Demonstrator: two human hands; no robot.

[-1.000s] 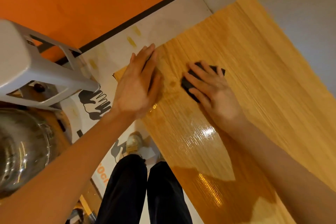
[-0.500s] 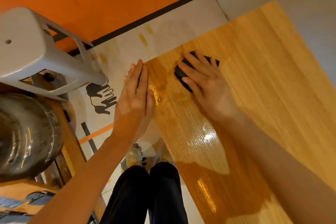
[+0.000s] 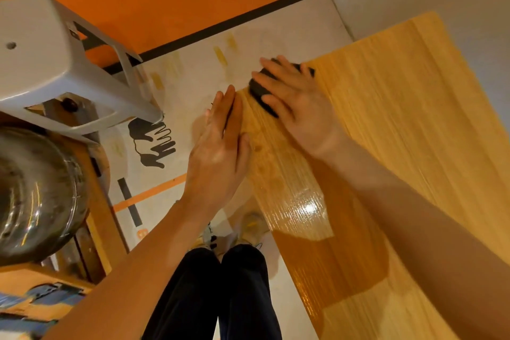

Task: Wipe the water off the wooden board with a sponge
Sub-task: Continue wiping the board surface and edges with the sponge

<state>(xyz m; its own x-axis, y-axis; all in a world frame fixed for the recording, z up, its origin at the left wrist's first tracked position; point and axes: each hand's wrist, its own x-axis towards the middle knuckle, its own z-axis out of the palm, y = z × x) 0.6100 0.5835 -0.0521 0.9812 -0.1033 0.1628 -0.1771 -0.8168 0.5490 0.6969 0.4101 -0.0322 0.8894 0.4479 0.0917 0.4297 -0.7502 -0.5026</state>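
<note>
A long wooden board (image 3: pixel 400 124) runs from the far middle to the near right, with a glossy wet patch near its left edge. My right hand (image 3: pixel 295 107) lies flat on a black sponge (image 3: pixel 259 91) and presses it down at the board's far left corner. Most of the sponge is hidden under the fingers. My left hand (image 3: pixel 220 143) rests flat along the board's left edge, fingers together, holding nothing.
A grey plastic stool (image 3: pixel 55 69) stands at the left. Below it a steel bowl (image 3: pixel 36 193) sits on a wooden shelf. The floor is white and orange with a black stripe. My dark-trousered legs (image 3: pixel 220 292) stand beside the board's left edge.
My right hand has slid the sponge toward the board's far left corner. My left hand has shifted from the board's surface to its left edge.
</note>
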